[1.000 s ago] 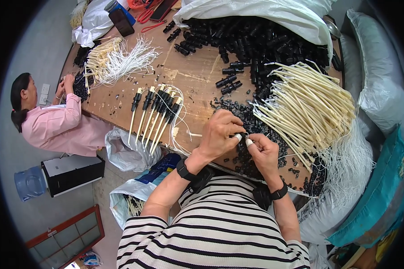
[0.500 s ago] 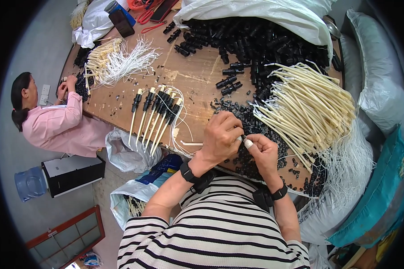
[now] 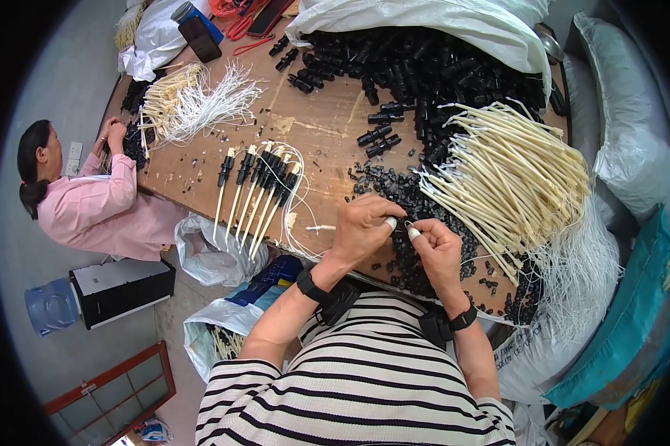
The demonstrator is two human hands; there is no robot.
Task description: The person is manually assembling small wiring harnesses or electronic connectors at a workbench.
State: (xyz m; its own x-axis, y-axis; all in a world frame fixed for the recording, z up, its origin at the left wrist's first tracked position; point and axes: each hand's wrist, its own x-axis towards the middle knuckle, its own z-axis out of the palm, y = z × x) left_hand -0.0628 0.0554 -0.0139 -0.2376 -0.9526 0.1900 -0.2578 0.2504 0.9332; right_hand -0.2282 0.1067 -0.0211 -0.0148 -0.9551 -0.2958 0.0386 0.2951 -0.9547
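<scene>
And here's the white string (image 3: 409, 224), bent into a tiny loop at the pinched fingertips of my right hand (image 3: 437, 249). The slim cream stick (image 3: 320, 227) pokes out leftward from my left hand (image 3: 362, 229), roughly level, its other end hidden.

Small black pieces (image 3: 408, 191), seemingly glossy plastic

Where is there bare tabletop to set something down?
The tabletop is mostly bare between the black-sleeved sticks and loose black connectors. Crowded rightward: pale stick bundle, and small black pieces near the left hand and right hand.
</scene>
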